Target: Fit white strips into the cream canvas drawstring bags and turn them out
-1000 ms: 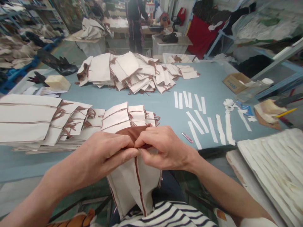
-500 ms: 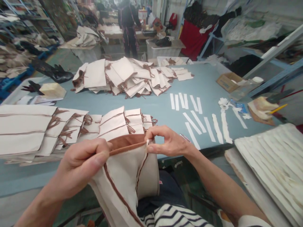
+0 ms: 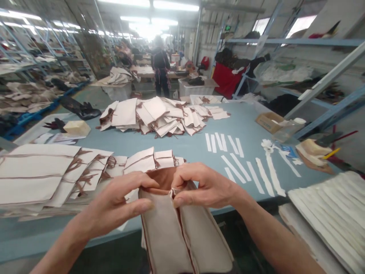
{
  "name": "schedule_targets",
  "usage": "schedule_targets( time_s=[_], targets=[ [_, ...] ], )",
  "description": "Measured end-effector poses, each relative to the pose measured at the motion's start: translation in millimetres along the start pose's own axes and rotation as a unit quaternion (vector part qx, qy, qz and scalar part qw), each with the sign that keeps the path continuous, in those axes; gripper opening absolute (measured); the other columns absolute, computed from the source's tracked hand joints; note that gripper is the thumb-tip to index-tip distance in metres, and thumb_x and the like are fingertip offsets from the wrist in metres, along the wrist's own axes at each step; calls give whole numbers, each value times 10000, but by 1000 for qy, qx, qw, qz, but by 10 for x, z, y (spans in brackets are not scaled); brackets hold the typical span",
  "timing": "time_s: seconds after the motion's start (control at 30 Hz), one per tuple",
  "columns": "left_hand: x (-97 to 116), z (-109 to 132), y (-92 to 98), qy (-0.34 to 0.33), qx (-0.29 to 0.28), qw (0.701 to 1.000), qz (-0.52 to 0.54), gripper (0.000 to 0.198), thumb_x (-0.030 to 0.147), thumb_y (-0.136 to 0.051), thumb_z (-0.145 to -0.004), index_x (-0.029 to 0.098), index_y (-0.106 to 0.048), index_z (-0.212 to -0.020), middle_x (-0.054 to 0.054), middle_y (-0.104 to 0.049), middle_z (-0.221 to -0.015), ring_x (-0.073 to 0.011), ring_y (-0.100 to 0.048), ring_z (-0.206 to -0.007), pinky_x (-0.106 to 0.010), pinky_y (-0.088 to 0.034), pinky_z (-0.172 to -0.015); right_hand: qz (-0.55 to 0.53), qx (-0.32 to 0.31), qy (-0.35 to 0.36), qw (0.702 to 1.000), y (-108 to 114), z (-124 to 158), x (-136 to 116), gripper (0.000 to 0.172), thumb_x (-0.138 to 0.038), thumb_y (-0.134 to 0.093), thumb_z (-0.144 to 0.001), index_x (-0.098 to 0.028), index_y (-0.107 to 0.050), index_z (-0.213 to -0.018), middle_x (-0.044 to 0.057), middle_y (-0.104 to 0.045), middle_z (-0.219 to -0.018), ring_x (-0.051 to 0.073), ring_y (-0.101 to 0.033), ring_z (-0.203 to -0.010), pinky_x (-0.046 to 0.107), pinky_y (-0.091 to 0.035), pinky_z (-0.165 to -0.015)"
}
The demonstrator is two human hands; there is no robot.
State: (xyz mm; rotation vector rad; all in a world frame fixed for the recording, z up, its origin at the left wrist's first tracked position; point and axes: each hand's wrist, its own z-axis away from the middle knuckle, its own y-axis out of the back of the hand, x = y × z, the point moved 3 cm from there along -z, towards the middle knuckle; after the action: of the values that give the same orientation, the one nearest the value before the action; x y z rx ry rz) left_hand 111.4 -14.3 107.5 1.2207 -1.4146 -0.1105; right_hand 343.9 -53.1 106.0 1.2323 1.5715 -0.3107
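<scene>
Between my hands is a cream sewn piece [image 3: 162, 228] with a brown inside and dark brown seams, its open upper edge towards me. My left hand [image 3: 125, 201] has its fingers over that edge on the inside and its thumb against the outer face. My right hand [image 3: 202, 186] pinches the edge at the top of the middle seam, where a small white bit shows. The piece hangs down in front of the table's near edge. Stacks of similar cream pieces [image 3: 37, 163] with brown ties lie to the left.
A heap of cream pieces [image 3: 154, 114] lies across the far side of the blue table [image 3: 182, 146]. White strips [image 3: 236, 167] are laid out on the right, near a cardboard box [image 3: 268, 121] and a clear bottle [image 3: 293, 129]. Farther back, a person [image 3: 161, 68] stands.
My left hand has moved right along the edge, closer to my right hand. The piece has turned so its seam faces me. The view has tilted up.
</scene>
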Motion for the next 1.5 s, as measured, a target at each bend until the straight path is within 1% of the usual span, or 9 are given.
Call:
schedule_targets(
  time_s=[0.07, 0.2, 0.47, 0.6, 0.73, 0.9, 1.03, 1.23, 1.5],
  targets=[
    [102, -77, -66, -14, -8, 1000, 23, 68, 256, -701, -970, 209, -745, -990, 18, -784, -879, -127, -708, -784, -158, -505, -719, 26, -13, 20, 999, -48, -39, -18, 347, -457, -702, -1013, -163, -654, -835, -5, -654, -768, 118, -549, -693, 238, -414, -670],
    [237, -145, -131, -26, -20, 999, 42, 92, 207, -659, -995, 190, -731, -938, 43, -748, -778, -83, -661, -667, -135, -464, -643, 71, -16, 23, 997, -105, -23, -9, 318, -432, -678, -1034, -165, -670, -861, 25, -706, -818, 140, -619, -755, 255, -442, -729],
    [207, -91, -213, -28, -62, 998, -11, 217, 192, -544, -1027, 189, -737, -929, 27, -724, -721, -92, -607, -596, -183, -418, -580, 103, -21, -18, 994, -169, 115, 68, 248, -368, -737, -999, -166, -685, -865, 11, -709, -796, 138, -618, -734, 255, -423, -713],
    [327, -141, -269, -24, -37, 999, -27, 248, 131, -504, -961, 175, -702, -819, 41, -662, -650, -82, -568, -555, -185, -396, -555, 74, -10, -14, 997, -189, 138, 108, 297, -403, -694, -1016, -164, -659, -843, -9, -659, -765, 127, -573, -706, 249, -402, -685],
    [405, -172, -362, 22, -12, 999, -24, 270, 161, -473, -946, 173, -688, -783, 49, -595, -604, -91, -524, -530, -201, -363, -526, 51, 7, -45, 998, -174, 167, 171, 317, -432, -715, -985, -170, -620, -834, -28, -616, -766, 117, -523, -705, 245, -384, -671],
    [330, -148, -495, 63, -2, 994, 90, 265, 238, -450, -952, 190, -589, -732, 33, -564, -630, -119, -497, -566, -220, -374, -536, -74, -16, -107, 991, -248, 204, 253, 389, -498, -733, -949, -185, -560, -796, -41, -567, -747, 116, -479, -704, 242, -385, -667],
    [242, -127, -548, 69, -17, 981, 180, 259, 250, -470, -948, 182, -604, -737, 22, -581, -662, -125, -527, -614, -217, -395, -567, -145, -18, -139, 979, -326, 225, 287, 409, -507, -727, -937, -192, -526, -770, -47, -524, -725, 116, -456, -701, 243, -376, -658],
    [215, -121, -557, 104, -53, 967, 226, 284, 287, -614, -957, 174, -563, -701, 58, -487, -663, -95, -422, -600, -194, -350, -538, -84, -2, -93, 992, -314, 250, 269, 305, -400, -692, -948, -185, -551, -783, -41, -538, -720, 117, -467, -686, 239, -371, -643],
    [257, -69, -404, 49, -117, 989, 77, 210, 196, -560, -1020, 177, -685, -852, 60, -570, -685, -81, -493, -609, -179, -364, -562, 72, 2, -84, 994, -255, 251, 136, 118, -248, -705, -858, -179, -626, -804, -42, -602, -713, 103, -521, -647, 228, -360, -638]
  ],
)
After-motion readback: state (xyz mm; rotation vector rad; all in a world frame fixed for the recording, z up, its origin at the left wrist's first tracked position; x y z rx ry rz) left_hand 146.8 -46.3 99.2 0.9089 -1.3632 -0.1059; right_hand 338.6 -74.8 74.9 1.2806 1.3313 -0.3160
